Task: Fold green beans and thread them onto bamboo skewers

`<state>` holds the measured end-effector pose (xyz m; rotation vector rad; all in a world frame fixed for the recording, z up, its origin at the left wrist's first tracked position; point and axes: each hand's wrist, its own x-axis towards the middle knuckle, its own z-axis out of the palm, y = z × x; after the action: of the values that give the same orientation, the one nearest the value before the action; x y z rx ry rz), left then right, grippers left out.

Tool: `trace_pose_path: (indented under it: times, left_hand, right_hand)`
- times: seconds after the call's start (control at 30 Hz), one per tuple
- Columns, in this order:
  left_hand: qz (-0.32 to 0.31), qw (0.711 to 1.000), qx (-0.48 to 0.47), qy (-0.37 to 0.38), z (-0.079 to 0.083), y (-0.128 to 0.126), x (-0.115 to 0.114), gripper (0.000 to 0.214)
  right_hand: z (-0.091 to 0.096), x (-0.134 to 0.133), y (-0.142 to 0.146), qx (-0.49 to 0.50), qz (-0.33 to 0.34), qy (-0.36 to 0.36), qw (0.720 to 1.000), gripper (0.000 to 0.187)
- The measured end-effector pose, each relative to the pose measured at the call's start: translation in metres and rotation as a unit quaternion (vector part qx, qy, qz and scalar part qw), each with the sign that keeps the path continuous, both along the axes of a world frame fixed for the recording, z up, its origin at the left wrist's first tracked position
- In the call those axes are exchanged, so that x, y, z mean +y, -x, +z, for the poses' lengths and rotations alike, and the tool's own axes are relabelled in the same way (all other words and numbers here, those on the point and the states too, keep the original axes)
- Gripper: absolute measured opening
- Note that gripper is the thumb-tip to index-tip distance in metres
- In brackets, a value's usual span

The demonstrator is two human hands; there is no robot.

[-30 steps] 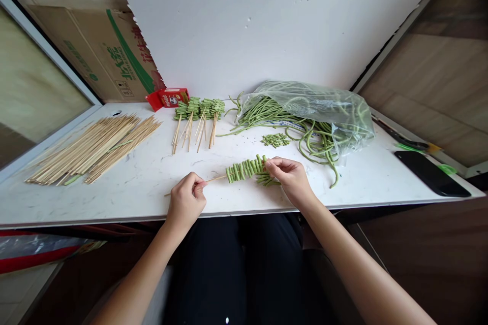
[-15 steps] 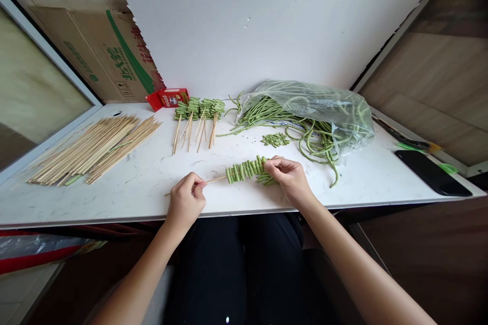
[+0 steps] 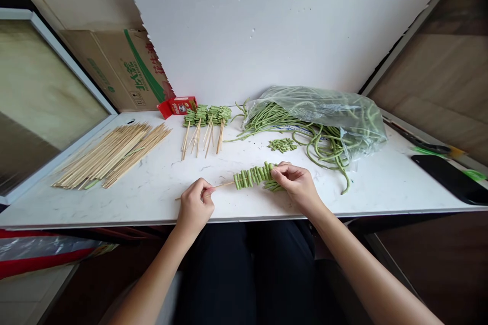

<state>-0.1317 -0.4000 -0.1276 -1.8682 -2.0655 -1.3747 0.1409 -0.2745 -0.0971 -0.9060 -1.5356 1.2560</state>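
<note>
My left hand point(image 3: 196, 204) is closed around the bare end of a bamboo skewer point(image 3: 223, 184). Several short green bean pieces point(image 3: 251, 176) are threaded side by side along the skewer's other end. At that end, my right hand point(image 3: 295, 181) pinches the last bean pieces between thumb and fingers. Partly hidden under and behind the right hand lie more cut bean pieces point(image 3: 273, 186) on the white counter point(image 3: 152, 203). Farther back are bundles of finished bean skewers point(image 3: 208, 115), their stick ends pointing toward me.
At left lies a large pile of bare skewers point(image 3: 110, 152). Long green beans point(image 3: 274, 116) spill from a clear plastic bag point(image 3: 324, 101) at the back right, near a small heap of bean ends point(image 3: 282, 144). A red box point(image 3: 184, 105), a cardboard box point(image 3: 114, 68) and a black phone point(image 3: 450, 177) are also there.
The whole view has shifted slightly, so everything appears a little farther right and lower. Both hands keep the same hold on the skewer and beans.
</note>
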Motion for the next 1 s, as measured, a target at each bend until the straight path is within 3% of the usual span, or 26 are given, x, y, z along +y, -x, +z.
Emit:
trace_pose_path:
  times: [0.27,0.43,0.53,0.63,0.73,0.83,1.0]
  left_hand:
    - [-0.002,1.000,-0.008,-0.017,0.000,-0.002,0.001,0.019]
    - [0.032,0.999,-0.024,-0.012,0.005,-0.003,0.000,0.015]
    - [0.083,0.995,-0.046,-0.019,0.014,0.010,0.002,0.013]
    - [0.112,0.992,-0.053,-0.011,0.027,0.042,0.012,0.013]
    - [0.117,0.990,-0.076,0.002,0.041,0.082,0.034,0.021]
    - [0.144,0.984,-0.100,0.036,0.052,0.118,0.071,0.026]
    - [0.178,0.975,-0.087,0.098,0.066,0.145,0.141,0.026]
  right_hand:
    - [-0.001,0.002,0.000,-0.028,-0.013,-0.040,0.999,0.041]
    - [0.007,0.011,-0.009,-0.129,-0.030,-0.064,0.989,0.042]
    - [0.010,0.020,-0.018,-0.157,-0.086,-0.044,0.983,0.046]
    - [0.007,0.028,-0.026,-0.175,-0.138,-0.039,0.974,0.051]
    - [-0.001,0.032,-0.029,-0.183,-0.145,-0.041,0.971,0.053]
    - [-0.009,0.032,-0.027,-0.194,-0.147,-0.052,0.969,0.054]
    - [-0.016,0.032,-0.027,-0.193,-0.139,-0.064,0.969,0.052]
